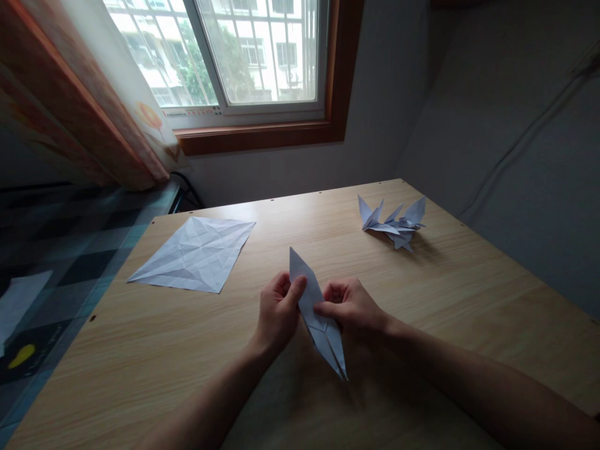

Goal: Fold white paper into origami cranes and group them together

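Between my hands is a piece of folded white paper [315, 319], long and diamond-shaped, with a split at its lower end. It is held above the table, tilted, its upper tip pointing away from me. My left hand [280, 309] pinches its upper left edge, thumb on top and fingers curled behind. From the other side, my right hand [354, 305] grips the middle of the paper, thumb laid across its face. The undersides of both grips are hidden by the paper.
A creased square paper sheet [197, 255] lies flat at the table's left. Several folded paper cranes [398, 226] sit clustered at the back right. The wooden table [164, 369] meets a checked bed cover [70, 231] at left; a window [262, 56] with a curtain [89, 94] is behind.
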`<state>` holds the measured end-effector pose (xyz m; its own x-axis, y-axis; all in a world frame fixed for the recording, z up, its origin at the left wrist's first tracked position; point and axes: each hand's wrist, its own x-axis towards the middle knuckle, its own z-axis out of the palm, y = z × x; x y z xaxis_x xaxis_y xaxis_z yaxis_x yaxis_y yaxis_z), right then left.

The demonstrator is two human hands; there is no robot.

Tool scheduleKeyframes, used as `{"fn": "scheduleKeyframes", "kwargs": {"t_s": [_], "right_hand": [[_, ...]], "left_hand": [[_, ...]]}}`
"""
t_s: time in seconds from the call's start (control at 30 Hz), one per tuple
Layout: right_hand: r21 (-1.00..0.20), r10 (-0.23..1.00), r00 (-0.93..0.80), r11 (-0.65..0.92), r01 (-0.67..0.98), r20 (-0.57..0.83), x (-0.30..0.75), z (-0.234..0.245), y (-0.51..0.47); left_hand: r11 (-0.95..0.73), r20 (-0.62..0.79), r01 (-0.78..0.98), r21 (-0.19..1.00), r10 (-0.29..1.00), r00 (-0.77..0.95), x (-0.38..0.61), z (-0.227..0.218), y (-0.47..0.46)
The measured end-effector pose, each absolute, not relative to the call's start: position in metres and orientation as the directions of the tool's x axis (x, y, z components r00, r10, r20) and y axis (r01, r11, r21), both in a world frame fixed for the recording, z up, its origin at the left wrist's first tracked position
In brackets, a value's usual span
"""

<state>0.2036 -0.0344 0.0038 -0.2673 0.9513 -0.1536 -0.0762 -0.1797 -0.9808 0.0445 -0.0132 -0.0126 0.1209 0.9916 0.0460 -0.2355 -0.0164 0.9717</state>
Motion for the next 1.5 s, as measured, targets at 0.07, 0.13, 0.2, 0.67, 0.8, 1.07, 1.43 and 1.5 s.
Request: {"fn": "scheduleKeyframes", "kwargs": {"t_s": [0.07,0.13,0.2,0.67,0.8,1.07,1.43,1.5], "right_hand": [[-0.987,0.949,-0.289,-0.15,-0.056,-0.128,0.204,0.004,-0.035],[-0.992,0.939,-0.331,-0.115,-0.058,-0.089,0.204,0.004,-0.035],[-0.992,0.916,-0.391,-0.117,-0.048,-0.089,0.203,0.003,-0.036],[-0.976,0.928,-0.304,-0.203,0.075,-0.217,0.228,0.005,-0.019],[-0.989,0.968,-0.212,-0.144,-0.035,-0.133,0.236,0.001,-0.013],[-0.968,0.955,-0.217,-0.228,-0.108,-0.2,0.248,-0.003,-0.004],[-0.823,0.932,-0.346,-0.281,-0.494,-0.111,0.236,-0.002,-0.014],[-0.862,0.926,-0.351,-0.286,-0.42,-0.136,0.224,-0.003,-0.02]], "left_hand": [[-0.031,0.051,-0.236,0.971,0.995,0.081,0.044,-0.012,-0.012],[-0.053,0.063,-0.228,0.972,0.997,0.04,0.044,-0.013,-0.011],[-0.077,0.077,-0.233,0.97,0.997,-0.008,0.043,-0.014,-0.009],[-0.117,0.092,-0.254,0.96,0.99,-0.111,0.041,-0.008,-0.004],[-0.12,0.081,-0.268,0.956,0.985,-0.154,0.041,-0.005,-0.003],[-0.113,0.068,-0.252,0.961,0.981,-0.179,0.037,-0.007,-0.003],[-0.134,0.083,-0.112,0.985,0.923,-0.375,0.034,-0.011,0.0],[-0.144,0.11,-0.067,0.987,0.925,-0.364,0.036,-0.008,-0.002]]}}
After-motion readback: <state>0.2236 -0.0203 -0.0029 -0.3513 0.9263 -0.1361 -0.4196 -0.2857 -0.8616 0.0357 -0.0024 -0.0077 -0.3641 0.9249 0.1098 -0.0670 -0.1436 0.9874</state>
